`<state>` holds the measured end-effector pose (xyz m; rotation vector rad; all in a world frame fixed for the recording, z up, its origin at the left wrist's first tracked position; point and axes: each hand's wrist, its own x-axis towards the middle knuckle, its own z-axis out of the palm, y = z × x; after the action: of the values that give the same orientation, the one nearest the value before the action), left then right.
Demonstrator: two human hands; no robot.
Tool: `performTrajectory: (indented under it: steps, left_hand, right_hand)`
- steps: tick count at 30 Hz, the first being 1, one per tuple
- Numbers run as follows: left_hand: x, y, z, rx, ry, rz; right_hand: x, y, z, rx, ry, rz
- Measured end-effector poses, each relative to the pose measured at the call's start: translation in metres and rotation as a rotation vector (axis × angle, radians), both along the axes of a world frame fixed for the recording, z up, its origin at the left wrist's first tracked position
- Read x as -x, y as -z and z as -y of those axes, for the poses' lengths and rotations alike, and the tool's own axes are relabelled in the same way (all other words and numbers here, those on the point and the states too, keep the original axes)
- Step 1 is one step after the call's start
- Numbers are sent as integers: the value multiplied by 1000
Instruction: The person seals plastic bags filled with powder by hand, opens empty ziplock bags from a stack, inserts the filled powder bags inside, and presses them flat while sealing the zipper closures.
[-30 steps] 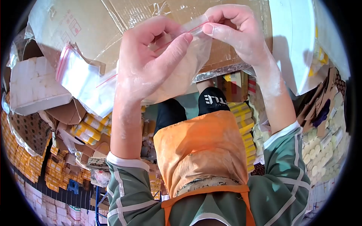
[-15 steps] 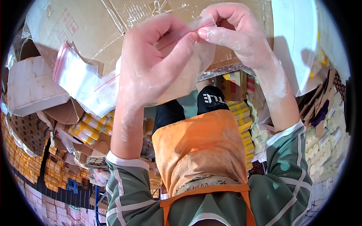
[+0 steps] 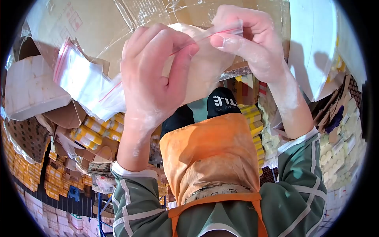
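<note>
A clear zip-lock bag with a red line along its mouth hangs between my two hands over the cardboard. Something pale beige seems to fill it, but I cannot make out what. My left hand pinches the bag's mouth between thumb and forefinger, its other fingers curled. At the opposite end of the red strip, my right hand has thumb and bent forefinger closed on the bag's corner. The corner sticks up past the right thumb. Whitish smears cover both hands and wrists.
A stack of flat zip-lock bags lies left on the cardboard surface. White foam boxes stand at far left, and a white panel at right. Yellow-taped packs are piled below. An orange apron covers my lap.
My hands have moved apart along the bag's mouth, the left one slightly left and down, the right one slightly right. More of the red strip shows between them.
</note>
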<state>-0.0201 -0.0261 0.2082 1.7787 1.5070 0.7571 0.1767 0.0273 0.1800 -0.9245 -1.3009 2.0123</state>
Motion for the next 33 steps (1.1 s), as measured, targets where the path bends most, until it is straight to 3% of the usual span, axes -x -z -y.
performTrajectory:
  steps: [3,6,8,14,18,24,26,33]
  left_hand:
    - [3,2,5,-36,-27,-8]
    - [7,2,7,33,-92,117]
    - [11,1,8,35,-132,162]
    - [24,0,9,29,-5,154]
    - [25,3,9,43,-24,181]
    - [22,3,6,310,-59,393]
    - [17,-4,3,564,-136,502]
    - [14,-9,-12,547,-13,421]
  right_hand:
    - [4,-6,1,49,55,-54]
    - [11,-20,-5,276,58,118]
    - [12,-13,-7,-171,-64,191]
    - [14,-18,-19,65,-186,149]
    - [12,-10,-18,-144,-253,158]
    - [2,-11,-23,-98,-215,202]
    - [-8,-9,-26,-78,-251,250]
    - [0,-23,-28,-23,-271,308]
